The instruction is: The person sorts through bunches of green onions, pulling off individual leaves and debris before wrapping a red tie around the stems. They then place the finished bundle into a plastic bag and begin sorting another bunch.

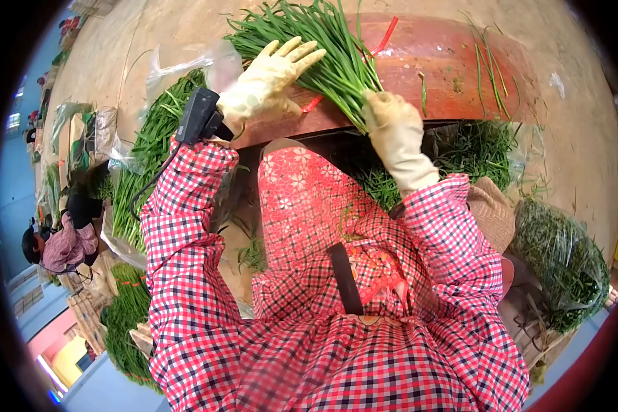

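Head view: tan floor (178, 27) ahead, blue wall (8, 182) far left, red board (446, 48) in front. Green bunch (329, 62) lies over board's left part; right hand (395, 130) closed round its stems (352, 99), left hand (268, 79) spread by the leaves (261, 29), contact unclear. Best: grip firm, no crushing, ends level, loose stalks (490, 65) out of it.

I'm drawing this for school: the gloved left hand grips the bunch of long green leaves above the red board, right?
Not quite: the head view shows the gloved right hand gripping the bunch of long green leaves above the red board.
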### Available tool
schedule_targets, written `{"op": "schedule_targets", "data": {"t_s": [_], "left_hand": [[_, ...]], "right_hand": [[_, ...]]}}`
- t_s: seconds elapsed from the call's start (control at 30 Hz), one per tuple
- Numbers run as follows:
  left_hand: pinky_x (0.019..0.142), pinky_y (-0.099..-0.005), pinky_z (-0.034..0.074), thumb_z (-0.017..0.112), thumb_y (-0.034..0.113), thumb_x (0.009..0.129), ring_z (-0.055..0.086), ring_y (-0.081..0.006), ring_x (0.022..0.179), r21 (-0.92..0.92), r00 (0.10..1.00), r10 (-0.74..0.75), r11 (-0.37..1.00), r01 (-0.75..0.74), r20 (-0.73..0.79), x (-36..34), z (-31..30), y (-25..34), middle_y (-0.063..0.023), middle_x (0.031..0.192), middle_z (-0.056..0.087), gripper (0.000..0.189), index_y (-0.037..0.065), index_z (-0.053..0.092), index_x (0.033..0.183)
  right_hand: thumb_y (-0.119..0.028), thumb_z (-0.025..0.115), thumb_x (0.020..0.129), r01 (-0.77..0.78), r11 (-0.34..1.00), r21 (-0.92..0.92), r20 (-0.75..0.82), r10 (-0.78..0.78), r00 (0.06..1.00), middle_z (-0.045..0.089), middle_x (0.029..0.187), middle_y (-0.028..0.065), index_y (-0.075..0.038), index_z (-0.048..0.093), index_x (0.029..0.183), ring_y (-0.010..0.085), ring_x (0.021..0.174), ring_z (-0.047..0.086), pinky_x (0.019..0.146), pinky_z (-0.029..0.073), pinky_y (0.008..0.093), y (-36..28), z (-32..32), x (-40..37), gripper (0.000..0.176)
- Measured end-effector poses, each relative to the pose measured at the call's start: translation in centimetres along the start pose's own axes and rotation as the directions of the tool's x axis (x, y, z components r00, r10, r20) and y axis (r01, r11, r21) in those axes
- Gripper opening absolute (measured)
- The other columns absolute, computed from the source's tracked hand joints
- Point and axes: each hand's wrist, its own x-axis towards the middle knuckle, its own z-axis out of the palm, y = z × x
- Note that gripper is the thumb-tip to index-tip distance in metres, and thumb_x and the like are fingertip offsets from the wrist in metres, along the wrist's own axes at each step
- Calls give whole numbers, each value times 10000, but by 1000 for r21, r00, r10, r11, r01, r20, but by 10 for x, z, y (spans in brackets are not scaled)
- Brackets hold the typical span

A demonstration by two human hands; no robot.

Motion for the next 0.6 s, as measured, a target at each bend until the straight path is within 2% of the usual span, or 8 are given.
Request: {"op": "schedule_targets", "data": {"t_s": [0.03,0.13,0.2,0.33,0.43,0.47,0.5,0.6], "left_hand": [[1181,-447,230,849,329,637,261,-315,1446,-33,1000,5,999,-5,-5,-1,1,-1,-128,1540,334,1063,118,284,1512],[1178,-453,237,762,380,769,279,-337,1436,-196,997,12,980,-27,-79,-8,2,-7,-161,1514,374,869,96,353,1482],[1163,-434,274,717,380,825,323,-330,1415,-256,993,-66,966,40,-96,-15,0,-13,-163,1487,412,744,100,418,1446],[1040,-359,435,620,304,933,535,-266,1251,-479,925,-328,854,204,-191,-27,0,-21,-116,1355,565,394,147,603,1294],[963,-320,485,601,244,948,624,-243,1119,-543,879,-435,794,272,-195,-32,-7,-18,-107,1225,654,303,124,653,1221],[941,-308,496,595,225,951,645,-232,1080,-533,864,-458,794,292,-209,-32,-11,-17,-105,1185,677,281,115,666,1201],[911,-285,508,607,168,947,659,-198,1032,-662,812,-563,670,336,-157,-34,-12,-9,-96,1118,706,250,83,679,1171],[890,-293,523,634,120,931,660,-183,1011,-753,793,-530,643,143,-301,-46,-29,35,-93,1115,704,241,44,681,1155]], "right_hand": [[-145,590,859,12,994,-106,42,-8,999,638,785,94,-101,629,902,286,743,646,636,516,418,-4,7,-4,72],[-146,578,856,13,998,-61,-29,-15,999,639,791,95,-106,619,912,290,755,646,634,516,414,-5,13,-10,81],[-187,599,854,-21,1000,-7,-18,21,1000,647,809,83,-99,617,914,285,804,649,669,518,410,-7,8,-8,109],[-296,637,886,-47,998,50,4,47,999,664,1048,100,-91,635,1127,292,943,633,812,497,418,-3,1,-13,317],[-225,665,863,-21,999,43,-120,26,992,660,1058,106,-78,633,1098,296,957,628,800,494,415,-12,-19,-8,279],[-200,671,858,65,995,75,-233,-46,971,675,965,105,-85,640,1089,298,847,649,712,510,404,-16,-25,-4,259],[-198,672,858,65,989,131,-192,-39,981,676,919,102,-88,642,1096,298,792,647,675,509,403,-21,-26,-5,264],[-185,697,864,22,974,227,-70,-6,997,690,790,137,-90,662,1164,294,659,667,610,526,396,-52,-22,-6,316]]}}
